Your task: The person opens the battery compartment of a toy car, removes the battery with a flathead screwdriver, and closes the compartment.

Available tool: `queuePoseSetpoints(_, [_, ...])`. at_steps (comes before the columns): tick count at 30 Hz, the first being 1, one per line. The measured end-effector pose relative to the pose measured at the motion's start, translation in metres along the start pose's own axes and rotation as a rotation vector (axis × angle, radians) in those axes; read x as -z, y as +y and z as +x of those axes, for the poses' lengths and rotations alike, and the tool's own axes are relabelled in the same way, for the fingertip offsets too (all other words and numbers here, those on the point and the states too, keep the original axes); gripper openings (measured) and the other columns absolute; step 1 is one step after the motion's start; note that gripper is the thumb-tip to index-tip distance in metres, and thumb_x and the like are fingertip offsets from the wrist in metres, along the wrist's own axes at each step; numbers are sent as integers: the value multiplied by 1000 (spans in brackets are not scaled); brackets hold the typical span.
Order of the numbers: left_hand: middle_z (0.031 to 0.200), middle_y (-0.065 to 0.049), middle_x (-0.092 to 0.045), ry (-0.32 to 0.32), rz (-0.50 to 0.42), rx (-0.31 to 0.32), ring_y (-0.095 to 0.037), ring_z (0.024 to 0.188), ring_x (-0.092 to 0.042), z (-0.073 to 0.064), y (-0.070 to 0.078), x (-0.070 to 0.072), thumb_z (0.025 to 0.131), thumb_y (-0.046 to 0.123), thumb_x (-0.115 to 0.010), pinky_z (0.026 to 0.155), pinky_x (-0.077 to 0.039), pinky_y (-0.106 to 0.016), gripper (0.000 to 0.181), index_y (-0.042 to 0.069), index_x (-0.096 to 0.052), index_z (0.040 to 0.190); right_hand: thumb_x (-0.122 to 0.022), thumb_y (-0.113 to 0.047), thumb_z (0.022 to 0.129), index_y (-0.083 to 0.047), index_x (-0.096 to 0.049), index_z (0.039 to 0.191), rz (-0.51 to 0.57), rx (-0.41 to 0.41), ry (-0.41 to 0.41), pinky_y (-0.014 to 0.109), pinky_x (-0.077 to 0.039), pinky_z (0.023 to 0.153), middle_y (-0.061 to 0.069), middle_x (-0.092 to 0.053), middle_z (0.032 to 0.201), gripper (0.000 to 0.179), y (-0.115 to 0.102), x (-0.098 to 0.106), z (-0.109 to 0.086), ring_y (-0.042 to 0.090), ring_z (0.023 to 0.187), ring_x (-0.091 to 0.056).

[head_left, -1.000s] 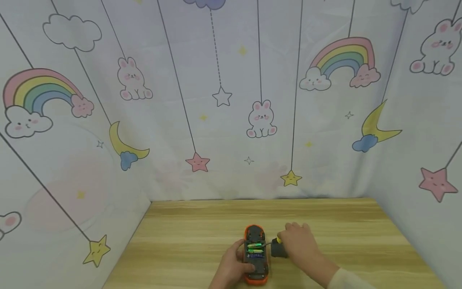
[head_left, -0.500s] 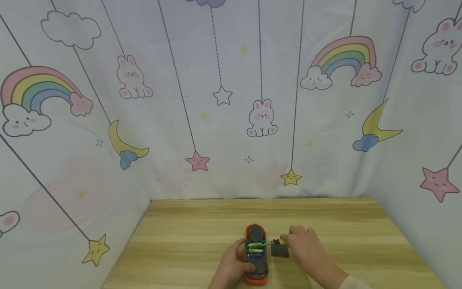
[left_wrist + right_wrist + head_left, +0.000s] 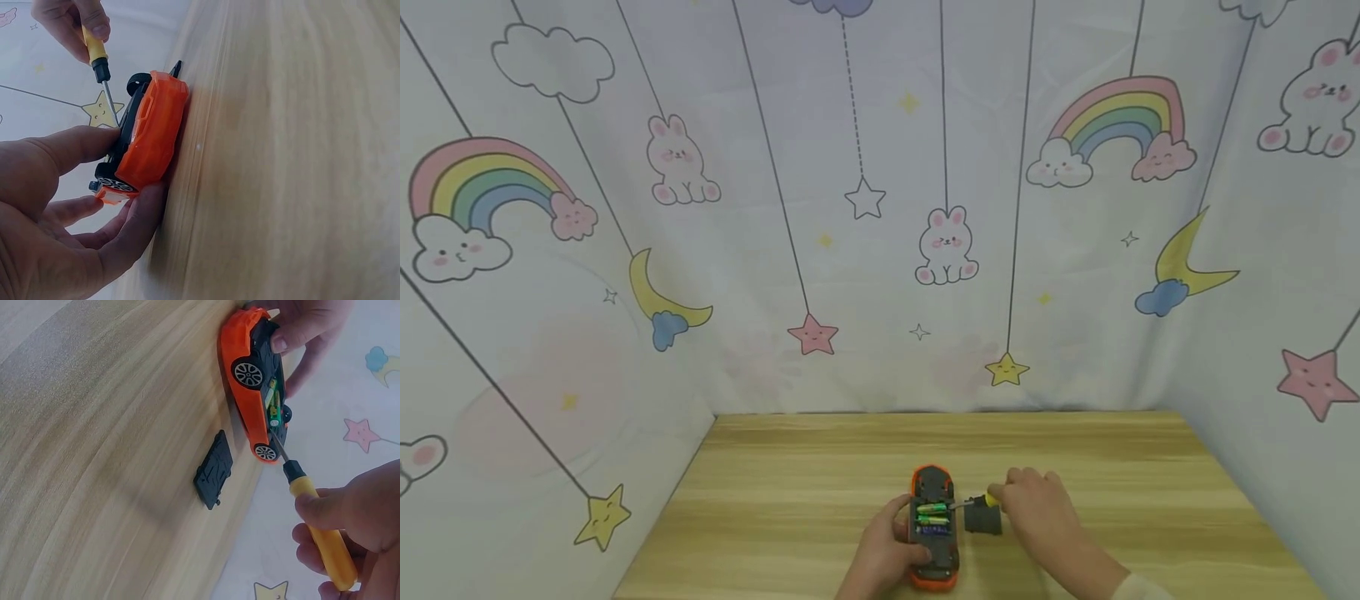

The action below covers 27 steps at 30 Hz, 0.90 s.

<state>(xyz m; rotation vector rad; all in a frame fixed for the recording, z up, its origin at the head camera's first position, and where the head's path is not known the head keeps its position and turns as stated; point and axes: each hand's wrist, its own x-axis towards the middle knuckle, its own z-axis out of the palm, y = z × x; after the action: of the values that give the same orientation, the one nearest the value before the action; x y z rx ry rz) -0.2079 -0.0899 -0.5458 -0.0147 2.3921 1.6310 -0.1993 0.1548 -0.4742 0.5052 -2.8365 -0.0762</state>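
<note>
An orange toy car (image 3: 934, 562) lies upside down on the table, its battery bay uncovered. Inside sit green batteries (image 3: 933, 519) and, below them, a purple one (image 3: 932, 530). My left hand (image 3: 886, 546) grips the car from its left side, thumb on the black underside, fingers round the body. In my right hand (image 3: 1041, 512) is a screwdriver with a yellow handle (image 3: 325, 544). Its metal shaft (image 3: 279, 445) reaches into the bay beside the upper green battery; the exact contact of the tip is hidden. The black battery cover (image 3: 214, 470) rests on the table just right of the car.
The wooden table (image 3: 790, 483) extends around the car on all sides. White fabric walls (image 3: 880, 275) printed with rainbows, rabbits and stars enclose its back and both sides.
My right hand has drawn slightly to the right and down with the screwdriver, uncovering more of the battery cover. The left hand and car stay almost still.
</note>
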Motion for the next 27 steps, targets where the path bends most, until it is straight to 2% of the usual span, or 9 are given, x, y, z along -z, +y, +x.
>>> queuePoseSetpoints(6, [93, -5, -70, 10, 10, 10, -19, 85, -66, 1, 0, -2, 74, 3, -85, 79, -54, -42, 86, 7, -47, 151, -87, -15, 74, -28, -81, 98, 92, -31, -14, 32, -38, 57, -6, -63, 74, 28, 1, 6, 1, 13, 65, -54])
queuePoseSetpoints(9, [93, -5, -70, 16, 7, 11, -19, 85, -67, 0, 0, -2, 73, 2, -85, 78, -54, -42, 86, 7, -47, 150, -87, -14, 73, -27, -82, 97, 120, -42, -21, 34, -42, 57, -5, -66, 75, 28, 1, 7, 1, 15, 67, -59])
queuePoseSetpoints(13, [92, -5, -70, 18, 7, 13, -19, 84, -67, -1, 2, -2, 72, 1, -85, 77, -54, -41, 86, 7, -48, 150, -87, -12, 73, -27, -83, 95, 144, -54, -37, 36, -43, 59, -5, -67, 75, 27, 1, 8, 1, 16, 70, -61])
queuePoseSetpoints(20, [91, -6, -70, 28, 19, 3, -20, 83, -66, -2, 3, 0, 72, 0, -85, 76, -54, -40, 87, 7, -47, 150, -86, -11, 74, -28, -83, 96, 90, -19, -64, 35, -42, 59, -7, -61, 72, 28, -5, 11, 1, 15, 68, -59])
queuePoseSetpoints(27, [90, -5, -70, 20, 29, -16, -19, 83, -66, -1, 1, -1, 72, 2, -85, 76, -54, -41, 86, 6, -48, 149, -79, -1, 79, -21, -80, 86, 64, -9, -72, 38, -41, 61, -3, -57, 73, 21, -17, 20, 3, 18, 69, -54])
